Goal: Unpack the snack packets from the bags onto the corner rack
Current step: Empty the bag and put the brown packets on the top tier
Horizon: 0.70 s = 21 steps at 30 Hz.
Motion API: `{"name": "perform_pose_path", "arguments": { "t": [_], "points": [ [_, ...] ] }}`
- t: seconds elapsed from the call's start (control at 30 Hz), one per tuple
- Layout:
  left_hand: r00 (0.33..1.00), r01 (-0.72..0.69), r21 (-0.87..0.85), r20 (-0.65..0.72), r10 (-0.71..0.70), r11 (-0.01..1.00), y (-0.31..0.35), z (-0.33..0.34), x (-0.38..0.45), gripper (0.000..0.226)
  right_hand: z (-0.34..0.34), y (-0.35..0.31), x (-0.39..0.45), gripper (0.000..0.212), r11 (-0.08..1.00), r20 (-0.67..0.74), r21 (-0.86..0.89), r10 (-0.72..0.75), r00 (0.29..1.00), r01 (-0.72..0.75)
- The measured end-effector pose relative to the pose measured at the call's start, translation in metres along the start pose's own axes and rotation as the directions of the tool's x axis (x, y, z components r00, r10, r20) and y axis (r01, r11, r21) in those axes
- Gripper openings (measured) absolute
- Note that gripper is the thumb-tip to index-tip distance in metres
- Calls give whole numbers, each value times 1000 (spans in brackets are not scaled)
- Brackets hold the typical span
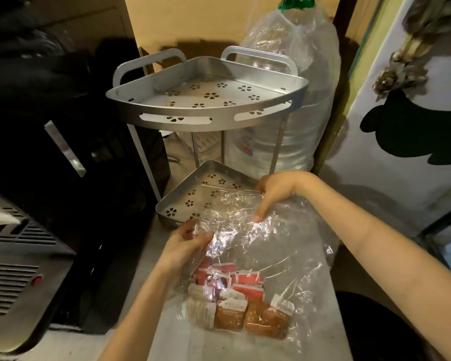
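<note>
A clear plastic bag (279,254) lies on a pale surface in front of me, its mouth toward the rack. Inside its near end sit several snack packets (235,306), red-and-white ones above brown ones. My left hand (185,243) pinches the bag's left edge near the mouth. My right hand (274,194) grips the far right edge of the mouth. The grey metal corner rack (206,121) stands just beyond; its upper shelf and its lower shelf (188,196) hold nothing.
A large water bottle wrapped in clear plastic (297,100) stands right behind the rack. A black bag and dark appliance (63,126) fill the left side, with a grey vented unit (13,269) at lower left. A white door panel (401,126) is at right.
</note>
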<state>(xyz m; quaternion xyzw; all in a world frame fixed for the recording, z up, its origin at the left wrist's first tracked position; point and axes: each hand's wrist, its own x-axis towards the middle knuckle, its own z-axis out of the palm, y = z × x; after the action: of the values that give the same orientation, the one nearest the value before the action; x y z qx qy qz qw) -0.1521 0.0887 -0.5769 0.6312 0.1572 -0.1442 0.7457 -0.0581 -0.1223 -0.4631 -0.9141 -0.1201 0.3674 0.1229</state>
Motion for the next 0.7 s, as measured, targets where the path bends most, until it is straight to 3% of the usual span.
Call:
{"name": "perform_pose_path", "arguments": {
  "t": [0.1, 0.17, 0.27, 0.37, 0.43, 0.53, 0.7],
  "points": [
    [991, -113, 166, -57, 124, 980, 2, 9, -2, 50, 9, 1, -10, 48, 999, -32, 12, -40, 999, 40],
    [945, -173, 404, -188, 266, 898, -2, 14, -10, 58, 19, 2, -16, 40, 993, -40, 103, -45, 998, 49],
    [753, -225, 694, -322, 574, 684, -11, 25, -27, 64, 25, 3, -25, 23, 945, -37, 316, -75, 996, 83],
    [585, -346, 834, -166, 794, 429, -23, 39, -59, 47, 32, -2, -42, 22, 892, -43, 439, -105, 994, 113],
    [580, -377, 861, -68, 812, 342, -38, 47, -75, 45, 39, -9, -53, 15, 871, -54, 470, -137, 989, 146],
    [700, -364, 769, -147, 699, 526, -48, 53, -89, 55, 54, -22, -61, 12, 808, -115, 558, -150, 982, 189],
    [797, -443, 444, -202, 569, 779, -53, 32, -94, 50, 84, -54, -59, 16, 649, -101, 732, -198, 975, 208]
  ]
}}
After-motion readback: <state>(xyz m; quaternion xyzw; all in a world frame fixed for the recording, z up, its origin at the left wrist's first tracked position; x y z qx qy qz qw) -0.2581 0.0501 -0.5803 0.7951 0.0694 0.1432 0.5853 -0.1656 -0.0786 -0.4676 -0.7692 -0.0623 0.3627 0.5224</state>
